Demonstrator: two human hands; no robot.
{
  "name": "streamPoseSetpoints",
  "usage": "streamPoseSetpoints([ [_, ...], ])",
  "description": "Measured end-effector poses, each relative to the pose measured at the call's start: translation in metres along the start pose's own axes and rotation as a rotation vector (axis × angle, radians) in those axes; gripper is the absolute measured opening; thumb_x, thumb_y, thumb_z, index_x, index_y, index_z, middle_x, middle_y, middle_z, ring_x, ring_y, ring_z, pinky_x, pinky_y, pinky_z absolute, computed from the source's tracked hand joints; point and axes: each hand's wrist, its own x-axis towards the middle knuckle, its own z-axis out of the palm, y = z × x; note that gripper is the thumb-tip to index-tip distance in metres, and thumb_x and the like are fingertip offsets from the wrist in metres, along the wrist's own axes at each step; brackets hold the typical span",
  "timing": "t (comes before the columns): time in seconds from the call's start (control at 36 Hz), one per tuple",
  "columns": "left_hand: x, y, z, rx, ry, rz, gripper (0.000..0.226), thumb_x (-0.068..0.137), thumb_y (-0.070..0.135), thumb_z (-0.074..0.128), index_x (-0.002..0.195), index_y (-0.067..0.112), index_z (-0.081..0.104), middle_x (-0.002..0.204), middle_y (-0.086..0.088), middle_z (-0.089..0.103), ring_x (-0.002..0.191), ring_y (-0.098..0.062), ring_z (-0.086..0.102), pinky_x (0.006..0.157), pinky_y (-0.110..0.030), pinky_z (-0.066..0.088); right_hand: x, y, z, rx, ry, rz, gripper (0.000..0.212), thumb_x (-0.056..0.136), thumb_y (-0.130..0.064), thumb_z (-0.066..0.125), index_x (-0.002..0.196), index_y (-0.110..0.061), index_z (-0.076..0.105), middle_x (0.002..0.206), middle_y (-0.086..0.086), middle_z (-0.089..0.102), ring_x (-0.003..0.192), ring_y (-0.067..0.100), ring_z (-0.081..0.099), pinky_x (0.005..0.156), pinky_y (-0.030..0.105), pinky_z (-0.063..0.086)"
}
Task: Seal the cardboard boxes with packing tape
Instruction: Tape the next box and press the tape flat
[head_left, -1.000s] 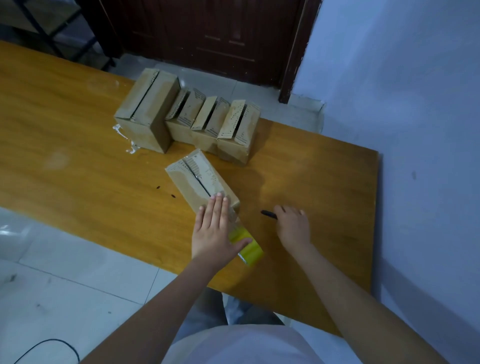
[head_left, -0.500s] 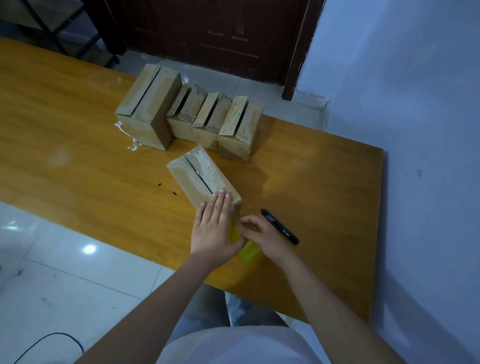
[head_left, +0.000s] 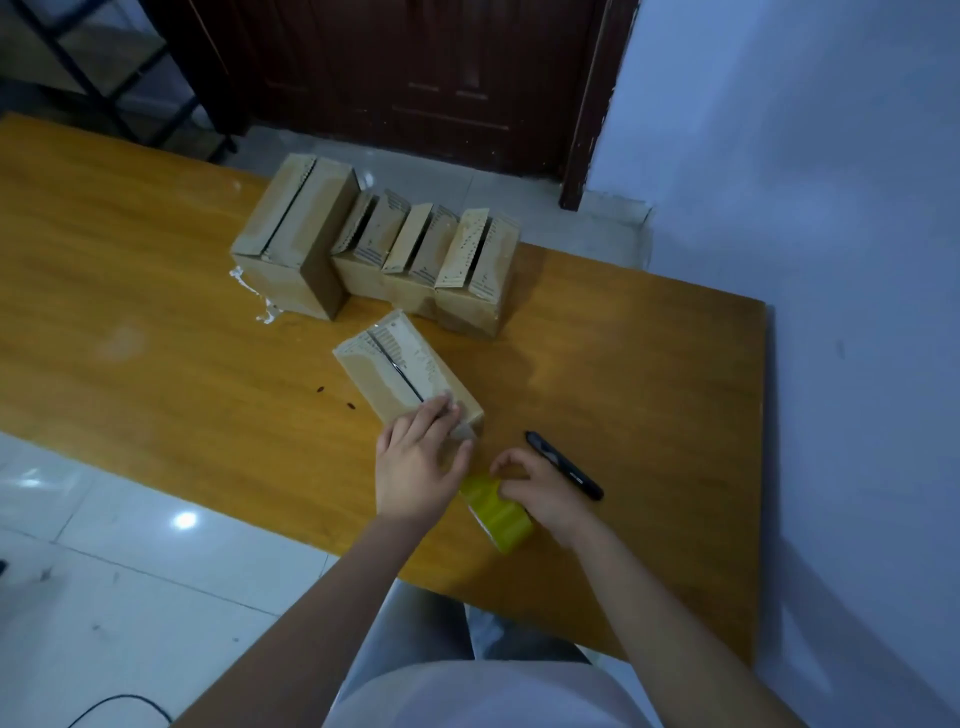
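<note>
A small cardboard box (head_left: 395, 366) lies on the wooden table (head_left: 156, 312), its top flaps meeting along a dark seam. My left hand (head_left: 418, 462) rests flat on the box's near end, fingers straight. Just right of it, my right hand (head_left: 540, 491) grips a yellow roll of packing tape (head_left: 498, 512) on the table near the front edge, fingers curled over its top. A strip of clear tape seems to run from the roll to the box's near end under my left fingers.
A black marker (head_left: 563, 465) lies right of my right hand. Behind the box stand a larger cardboard box (head_left: 296, 234) and three smaller ones (head_left: 431, 260) in a row. A blue wall (head_left: 831, 260) borders the table on the right; a dark door stands beyond.
My right hand left the marker, moved left and took hold of the tape roll. My left hand stayed on the box's near end. The marker now lies uncovered.
</note>
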Motion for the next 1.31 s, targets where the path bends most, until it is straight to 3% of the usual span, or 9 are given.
streamPoseSetpoints([
  [0.22,-0.003,-0.008,0.011,0.080,0.091,0.100,0.043,0.088,0.039,0.049,0.121,0.015,0.064,0.132,0.000,0.058,0.113,-0.016,0.047,0.095,-0.033,0.033,0.006,0.007,0.013,0.031,0.123,-0.040,0.012,0.087,-0.015,0.062,0.079,-0.022,0.055,0.100,0.005,0.056,0.092,0.016,0.054,0.070,0.023,0.039],
  [0.61,0.001,-0.014,0.019,0.326,0.160,0.213,0.036,0.087,0.029,0.050,0.115,0.013,0.067,0.122,-0.003,0.065,0.102,-0.020,0.047,0.087,-0.039,0.036,-0.003,0.016,0.003,0.013,0.151,-0.103,0.017,0.087,-0.013,0.062,0.075,-0.022,0.054,0.091,-0.001,0.048,0.080,0.010,0.047,0.071,0.023,0.036],
  [0.72,0.001,-0.012,0.014,0.358,0.081,0.193,0.038,0.083,0.023,0.062,0.120,0.013,0.063,0.127,-0.005,0.062,0.103,-0.022,0.047,0.088,-0.040,0.036,-0.006,0.016,0.001,0.044,0.163,-0.079,0.015,0.088,-0.013,0.062,0.076,-0.020,0.056,0.084,-0.005,0.050,0.079,0.010,0.049,0.070,0.023,0.037],
  [0.83,0.001,0.007,0.009,0.228,-0.148,-0.036,0.078,0.057,0.002,0.085,0.128,0.013,0.055,0.135,-0.006,0.055,0.102,-0.024,0.048,0.087,-0.044,0.042,-0.008,0.013,-0.001,0.033,0.183,-0.059,0.015,0.088,-0.011,0.061,0.076,-0.020,0.056,0.083,-0.003,0.053,0.077,0.010,0.049,0.070,0.024,0.038],
  [0.92,0.003,0.026,0.005,0.176,-0.266,-0.133,0.081,0.057,0.016,0.089,0.131,0.011,0.055,0.138,-0.009,0.051,0.096,-0.028,0.059,0.082,-0.044,0.050,-0.007,0.011,-0.006,0.005,0.226,-0.049,0.018,0.088,-0.009,0.061,0.075,-0.019,0.055,0.075,-0.006,0.049,0.070,0.007,0.046,0.063,0.017,0.036],
  [1.03,0.007,0.048,-0.002,0.225,-0.330,-0.162,0.073,0.068,0.036,0.082,0.129,0.004,0.058,0.136,-0.019,0.051,0.105,-0.037,0.060,0.078,-0.045,0.052,-0.008,0.004,-0.020,0.042,0.320,-0.046,0.024,0.085,-0.001,0.062,0.069,-0.018,0.055,0.075,0.000,0.053,0.073,0.012,0.049,0.064,0.022,0.036],
  [1.14,0.018,0.053,-0.022,0.189,-0.421,-0.095,0.060,0.097,0.048,0.038,0.146,0.014,0.030,0.149,-0.012,0.020,0.136,-0.031,0.022,0.109,-0.039,0.025,-0.017,-0.017,-0.037,0.117,0.487,-0.059,0.013,0.072,-0.008,0.067,0.066,-0.016,0.058,0.067,0.000,0.056,0.065,0.009,0.050,0.058,0.017,0.037],
  [1.25,0.035,0.038,-0.037,0.009,-0.346,0.014,0.047,0.098,0.047,0.035,0.126,0.014,0.054,0.132,-0.008,0.040,0.121,-0.026,0.031,0.102,-0.035,0.029,-0.027,-0.037,-0.048,0.075,0.566,-0.074,0.024,0.079,0.003,0.065,0.065,-0.016,0.061,0.068,-0.001,0.059,0.068,0.011,0.053,0.060,0.019,0.039],
  [1.31,0.045,0.036,-0.044,-0.126,-0.260,0.100,0.060,0.093,0.058,0.029,0.114,0.012,0.062,0.122,-0.008,0.047,0.111,-0.023,0.037,0.091,-0.034,0.033,-0.032,-0.051,-0.046,0.046,0.601,-0.113,0.024,0.078,0.002,0.067,0.065,-0.017,0.062,0.068,-0.005,0.060,0.066,0.002,0.054,0.061,0.014,0.039],
])
